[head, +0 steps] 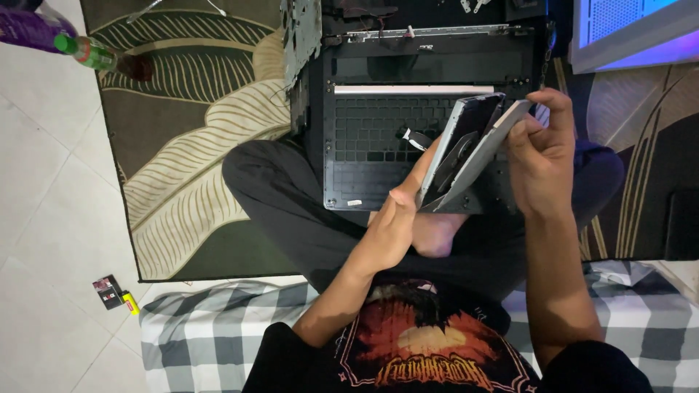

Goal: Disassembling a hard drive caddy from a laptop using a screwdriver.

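Note:
I sit cross-legged with a slim grey optical disc drive [466, 149] held up over my lap, tilted on edge, its tray partly slid out. My left hand [397, 218] grips its lower end. My right hand [542, 153] clasps its upper right edge, fingers curled over the top. Behind the drive lies a dismantled black laptop base [371, 138] with an empty keyboard frame, resting against my knee.
A dark rug with a pale leaf pattern [189, 145] covers the floor. A grey metal panel [300, 33] leans at the laptop's left corner. A bottle with a green cap [95, 54] lies top left. A small black and yellow item [115, 292] sits on the tiles. A lit screen [633, 29] glows top right.

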